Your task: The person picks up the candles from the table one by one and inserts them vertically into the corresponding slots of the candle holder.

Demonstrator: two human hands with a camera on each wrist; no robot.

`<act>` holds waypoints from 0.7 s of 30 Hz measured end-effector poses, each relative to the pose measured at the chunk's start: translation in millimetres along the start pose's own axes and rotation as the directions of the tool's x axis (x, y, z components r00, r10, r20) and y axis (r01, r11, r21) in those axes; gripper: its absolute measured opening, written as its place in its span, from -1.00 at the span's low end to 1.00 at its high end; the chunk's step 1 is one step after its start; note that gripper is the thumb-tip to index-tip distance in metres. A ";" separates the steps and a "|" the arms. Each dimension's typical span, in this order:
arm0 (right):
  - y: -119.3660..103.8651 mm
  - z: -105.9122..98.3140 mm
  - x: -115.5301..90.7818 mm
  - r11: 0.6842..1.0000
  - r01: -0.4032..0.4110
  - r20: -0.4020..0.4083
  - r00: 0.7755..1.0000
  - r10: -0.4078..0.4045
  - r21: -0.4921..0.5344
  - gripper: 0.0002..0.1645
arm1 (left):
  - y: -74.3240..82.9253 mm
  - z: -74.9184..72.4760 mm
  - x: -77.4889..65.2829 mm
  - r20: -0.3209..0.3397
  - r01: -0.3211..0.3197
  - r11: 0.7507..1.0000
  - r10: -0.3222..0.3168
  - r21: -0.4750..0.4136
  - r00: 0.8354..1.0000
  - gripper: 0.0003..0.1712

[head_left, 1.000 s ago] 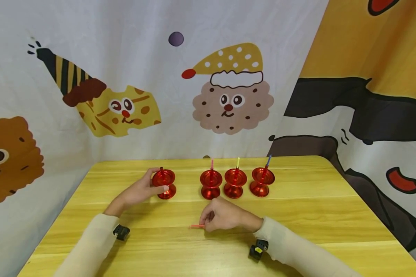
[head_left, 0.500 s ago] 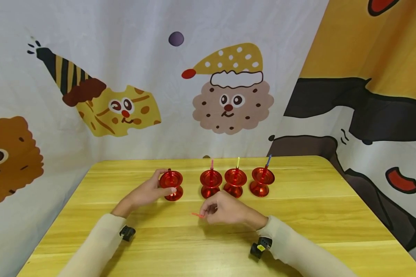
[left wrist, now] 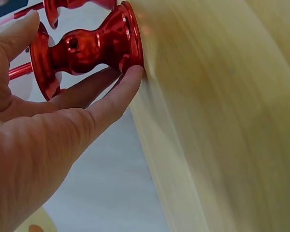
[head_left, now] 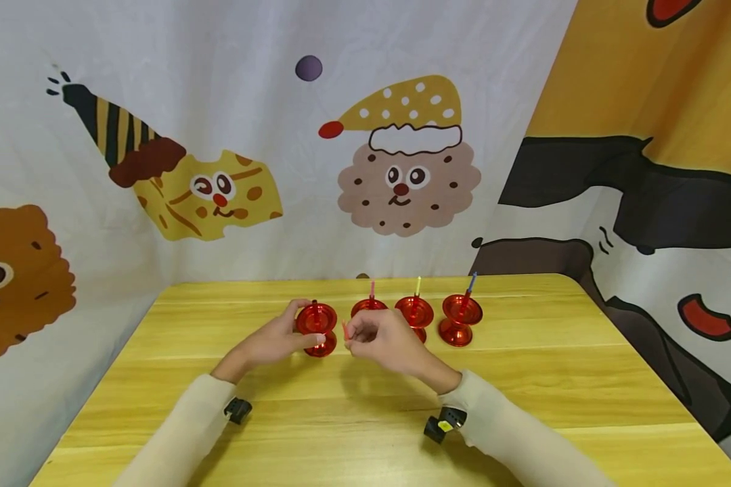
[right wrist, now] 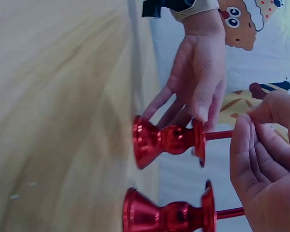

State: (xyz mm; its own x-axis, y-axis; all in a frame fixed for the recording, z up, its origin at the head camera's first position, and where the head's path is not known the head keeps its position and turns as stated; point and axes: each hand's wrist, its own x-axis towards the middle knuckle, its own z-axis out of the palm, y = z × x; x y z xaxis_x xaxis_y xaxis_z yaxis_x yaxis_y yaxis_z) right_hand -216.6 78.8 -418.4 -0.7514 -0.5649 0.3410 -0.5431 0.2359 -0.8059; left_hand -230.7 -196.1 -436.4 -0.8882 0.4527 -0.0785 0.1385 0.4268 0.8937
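Observation:
My left hand (head_left: 271,346) holds a shiny red candle holder (head_left: 317,318) that stands upright on the table. In the left wrist view, the thumb is at the dish rim and the other fingers lie along the far side of the holder (left wrist: 82,50) down to its foot. Just right of it, my right hand (head_left: 392,341) pinches a small red-orange candle (head_left: 344,330) between thumb and fingertips, held nearly upright. The fingers hide most of that candle in the right wrist view. No candle shows in the dark socket atop the held holder.
Three more red holders stand in a row to the right: one with a pink candle (head_left: 373,289), one with a yellow candle (head_left: 419,286), one with a blue candle (head_left: 472,282). My right hand partly covers the pink and yellow ones' holders. A cartoon-printed cloth (head_left: 250,122) hangs behind the wooden table (head_left: 524,385).
The left hand has slid the holder rightward, closer to the row. My right hand has lifted the candle off the tabletop, moved it up toward that holder, and turned it from lying flat to near upright.

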 end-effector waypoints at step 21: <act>-18.6 12.5 54.4 0.963 0.095 -0.227 0.962 -0.154 -0.251 -0.94 | 2.5 8.0 5.9 0.036 -0.027 1.000 0.027 -0.009 0.999 -0.05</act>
State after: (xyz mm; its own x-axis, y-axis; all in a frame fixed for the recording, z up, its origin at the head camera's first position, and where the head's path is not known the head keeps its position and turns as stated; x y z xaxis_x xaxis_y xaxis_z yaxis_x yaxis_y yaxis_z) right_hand -242.7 33.9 -390.9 -0.7242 -0.4003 0.5615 -0.6884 0.3719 -0.6227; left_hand -232.0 -186.0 -438.1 -0.8680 0.4916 -0.0700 0.1582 0.4075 0.8994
